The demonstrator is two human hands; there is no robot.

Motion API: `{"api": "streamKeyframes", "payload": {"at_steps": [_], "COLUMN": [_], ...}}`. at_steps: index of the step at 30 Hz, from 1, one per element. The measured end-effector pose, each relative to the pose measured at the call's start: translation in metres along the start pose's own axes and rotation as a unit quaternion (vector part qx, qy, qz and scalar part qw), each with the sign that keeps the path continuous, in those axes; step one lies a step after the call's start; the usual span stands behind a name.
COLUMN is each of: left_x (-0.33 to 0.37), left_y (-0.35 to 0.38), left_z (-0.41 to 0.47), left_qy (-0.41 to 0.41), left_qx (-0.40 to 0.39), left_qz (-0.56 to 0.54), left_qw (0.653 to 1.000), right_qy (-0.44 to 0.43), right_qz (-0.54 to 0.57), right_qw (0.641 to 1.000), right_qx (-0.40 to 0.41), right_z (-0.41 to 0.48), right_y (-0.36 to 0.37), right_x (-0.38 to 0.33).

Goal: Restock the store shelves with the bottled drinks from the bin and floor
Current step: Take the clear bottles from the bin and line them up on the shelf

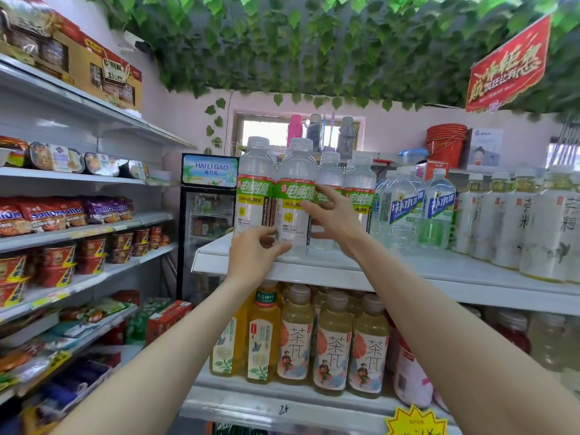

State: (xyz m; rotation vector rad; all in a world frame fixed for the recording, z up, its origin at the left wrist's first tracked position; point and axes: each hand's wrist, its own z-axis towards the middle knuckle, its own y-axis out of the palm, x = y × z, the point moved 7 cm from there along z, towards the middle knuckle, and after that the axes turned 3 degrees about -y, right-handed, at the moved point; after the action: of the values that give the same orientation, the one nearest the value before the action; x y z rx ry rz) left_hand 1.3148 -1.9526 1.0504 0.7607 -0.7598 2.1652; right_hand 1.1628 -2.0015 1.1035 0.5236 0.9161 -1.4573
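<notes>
**As two hands meet on one bottle, top shelf**

While the clear bottle (293, 199) stands upright at the front edge of the top shelf (408, 268), both hands are on it.

- Left hand (255, 255): raised from below, fingers curled, thumb and forefinger pinching the bottle low on its left side, near the base. Grasping.
- Right hand (332, 215): comes in from the bottle's right. Fingers (310, 200) spread and fairly straight, laid across the green label; thumb lower down against the clear body. Pressing, not wrapped round.
- Bottle: white cap, green band with white characters, pale liquid. It sits between the two hands, just above the left one.
- Just beyond the left hand's knuckles, to that hand's left: a twin bottle (255, 189), same green label, touching or nearly touching the held one; cannot tell which.
- Behind the right hand: more green-label bottles (361, 183), partly hidden by the fingers.
- Further out past the right wrist: blue-label bottles (405, 208), then a row of pale frosted bottles (546, 227), all on the same shelf.
- Under both forearms, one shelf down: tea bottles (295, 337), upright and packed close.
- Off beyond the left hand: a drinks cooler (208, 171) with a blue sign on top.
</notes>
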Motion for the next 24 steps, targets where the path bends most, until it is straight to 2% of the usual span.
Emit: {"api": "streamKeyframes", "payload": {"at_steps": [5,14,24], "left_x": [-0.002,-0.011,-0.014], "left_y": [-0.001,-0.003,-0.002], "left_z": [0.003,0.008,0.007], "left_qy": [-0.006,-0.019,-0.024], "left_qx": [0.003,0.039,0.04], "left_qz": [0.009,0.041,0.043], "left_qw": [1.0,0.998,0.998], "right_qy": [0.026,0.01,0.017], "right_qz": [0.028,0.023,0.039], "right_qw": [0.999,0.999,0.999], "right_qx": [0.004,0.027,0.024], "right_z": [-0.008,0.0,-0.008], "right_y": [0.001,0.014,0.016], "right_x": [0.026,0.034,0.048]}}
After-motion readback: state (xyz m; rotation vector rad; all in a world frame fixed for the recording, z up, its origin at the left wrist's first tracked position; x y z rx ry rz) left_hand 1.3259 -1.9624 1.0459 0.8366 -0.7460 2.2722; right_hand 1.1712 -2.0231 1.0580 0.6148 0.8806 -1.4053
